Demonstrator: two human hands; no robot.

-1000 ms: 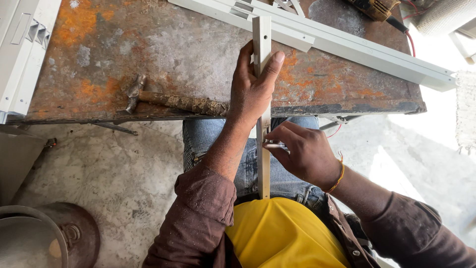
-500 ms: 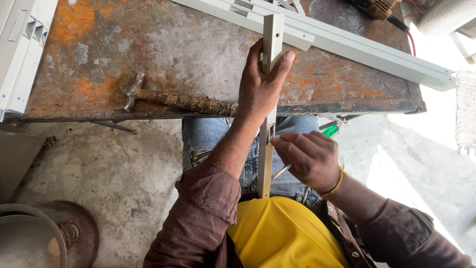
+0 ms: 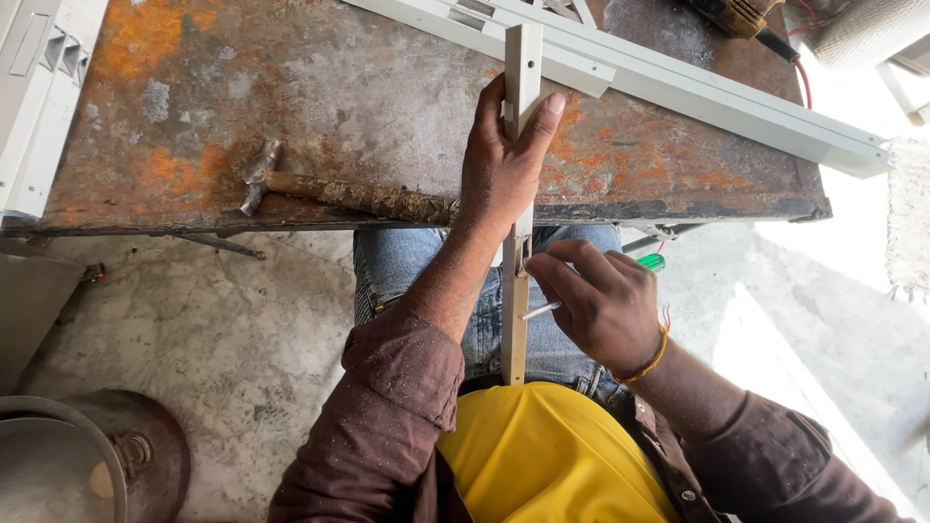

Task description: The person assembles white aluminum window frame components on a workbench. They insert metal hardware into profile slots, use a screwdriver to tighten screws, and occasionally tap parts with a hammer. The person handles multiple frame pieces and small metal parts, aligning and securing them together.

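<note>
Gripping narrow pale metal bar (image 3: 520, 145) with left hand (image 3: 502, 169) on rusty metal table (image 3: 291, 97), clenching thin green-handled screwdriver (image 3: 591, 291) in right hand (image 3: 601, 305).

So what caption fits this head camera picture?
Left hand pins a pale strip on a rusty table; right hand holds a screwdriver.

We see a hammer (image 3: 291, 187) lying on the desk (image 3: 387, 87), left of an upright strip (image 3: 520, 145) that overhangs its near edge. A long rail (image 3: 678, 92) crosses behind. A drill, perhaps, (image 3: 731, 14) sits at the far edge.
</note>
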